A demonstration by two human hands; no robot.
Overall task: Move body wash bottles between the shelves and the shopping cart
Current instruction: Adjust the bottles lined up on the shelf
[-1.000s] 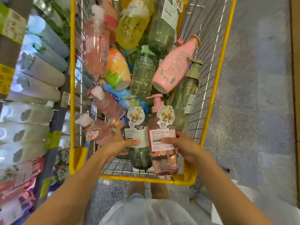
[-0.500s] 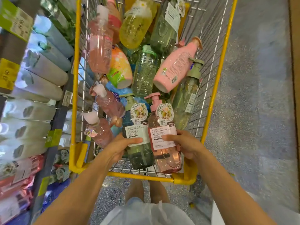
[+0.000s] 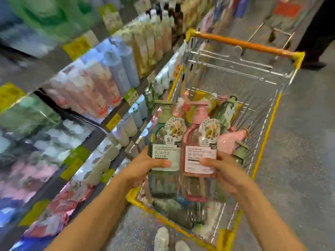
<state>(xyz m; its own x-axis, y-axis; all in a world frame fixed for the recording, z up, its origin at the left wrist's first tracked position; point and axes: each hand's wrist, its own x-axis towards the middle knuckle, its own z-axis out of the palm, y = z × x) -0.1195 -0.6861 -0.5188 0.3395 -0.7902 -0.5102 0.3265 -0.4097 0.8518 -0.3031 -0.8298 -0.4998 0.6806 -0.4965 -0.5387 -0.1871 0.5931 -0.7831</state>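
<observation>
My left hand (image 3: 140, 166) grips a green pump bottle of body wash (image 3: 164, 142) by its white label. My right hand (image 3: 223, 171) grips a matching pink pump bottle (image 3: 197, 140) the same way. Both bottles stand upright, side by side, lifted above the near end of the yellow-rimmed wire shopping cart (image 3: 262, 134). Several more bottles lie in the cart behind and under them, among them a pink lotion-shaped bottle (image 3: 231, 140) and a green one (image 3: 225, 111).
Store shelves (image 3: 112, 122) packed with bottles and yellow price tags run along the left, close to the cart's side. The cart's orange handle (image 3: 243, 44) is at the far end. Grey floor lies to the right, where a person's dark leg (image 3: 317, 37) stands.
Both hands have lifted the green and pink bottles up out of the cart. My head has tilted up, so the shelves and the far cart handle show now.
</observation>
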